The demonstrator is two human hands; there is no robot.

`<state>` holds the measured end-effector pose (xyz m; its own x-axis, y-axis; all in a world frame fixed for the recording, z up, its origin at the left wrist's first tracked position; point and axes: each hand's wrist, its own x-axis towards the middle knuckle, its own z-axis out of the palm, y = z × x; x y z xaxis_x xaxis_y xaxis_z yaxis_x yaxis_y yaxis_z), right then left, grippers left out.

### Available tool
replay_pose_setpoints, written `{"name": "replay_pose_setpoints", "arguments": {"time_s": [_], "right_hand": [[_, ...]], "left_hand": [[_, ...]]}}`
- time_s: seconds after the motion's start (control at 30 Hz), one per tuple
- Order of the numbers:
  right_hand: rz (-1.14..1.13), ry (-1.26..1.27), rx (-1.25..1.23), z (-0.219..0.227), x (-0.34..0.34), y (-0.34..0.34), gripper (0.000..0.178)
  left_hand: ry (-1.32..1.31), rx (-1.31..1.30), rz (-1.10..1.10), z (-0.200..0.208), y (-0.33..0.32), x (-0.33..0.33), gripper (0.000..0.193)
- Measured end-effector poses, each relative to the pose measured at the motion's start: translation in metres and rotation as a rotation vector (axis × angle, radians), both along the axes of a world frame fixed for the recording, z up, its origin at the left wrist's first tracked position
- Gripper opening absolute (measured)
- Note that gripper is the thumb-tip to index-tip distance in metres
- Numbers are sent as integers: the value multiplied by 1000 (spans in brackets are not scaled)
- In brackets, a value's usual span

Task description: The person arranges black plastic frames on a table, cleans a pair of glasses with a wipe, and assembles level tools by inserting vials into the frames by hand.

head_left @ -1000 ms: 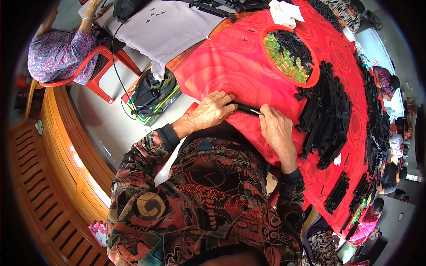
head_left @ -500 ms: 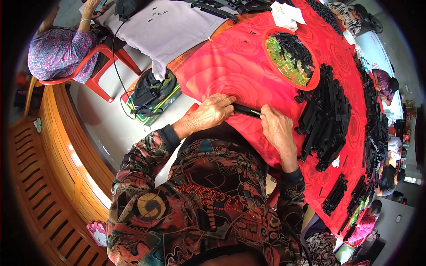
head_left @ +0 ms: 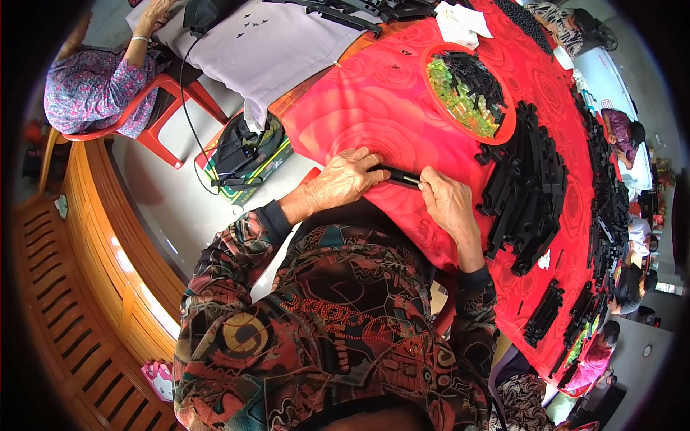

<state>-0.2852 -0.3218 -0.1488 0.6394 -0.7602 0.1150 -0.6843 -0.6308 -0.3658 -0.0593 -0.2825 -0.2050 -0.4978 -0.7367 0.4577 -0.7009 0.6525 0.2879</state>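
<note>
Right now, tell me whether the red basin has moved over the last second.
No. The red basin keeps its place on the rose-patterned tablecloth, beside the same pile of long black parts.

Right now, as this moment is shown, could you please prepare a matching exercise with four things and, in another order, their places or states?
1. black plastic bar
2. red plastic basin
3. large heap of black plastic parts
4. red plastic chair

A. piled to the right of the right hand
B. occupied by a person at upper left
C. gripped between the two hands
D. filled with green and black pieces

Pairs: 1-C, 2-D, 3-A, 4-B
</note>
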Motion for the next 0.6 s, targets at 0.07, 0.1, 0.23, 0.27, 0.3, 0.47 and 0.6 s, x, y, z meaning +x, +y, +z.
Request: {"name": "replay_pose_setpoints", "arguments": {"time_s": [0.07, 0.1, 0.23, 0.27, 0.3, 0.47, 0.6], "right_hand": [[7, 7, 0, 1, 0, 0, 9], [14, 14, 0, 1, -1, 0, 9], [32, 41, 14, -1, 0, -4, 9], [46, 44, 31, -2, 0, -4, 8], [59, 47, 47, -2, -1, -5, 8], [73, 77, 92, -2, 0, -10, 8], [69, 44, 134, -2, 1, -13, 8]], "left_hand": [[-5, 28, 1, 1, 0, -1, 34], [-7, 30, 3, 2, 0, -1, 33], [10, 47, -5, 1, 0, -1, 30], [6, 43, -13, 1, -1, -2, 30], [16, 48, -16, 0, -2, -2, 29], [66, 51, -33, 1, -3, -2, 27], [62, 55, -43, -1, -4, -1, 27]]}}
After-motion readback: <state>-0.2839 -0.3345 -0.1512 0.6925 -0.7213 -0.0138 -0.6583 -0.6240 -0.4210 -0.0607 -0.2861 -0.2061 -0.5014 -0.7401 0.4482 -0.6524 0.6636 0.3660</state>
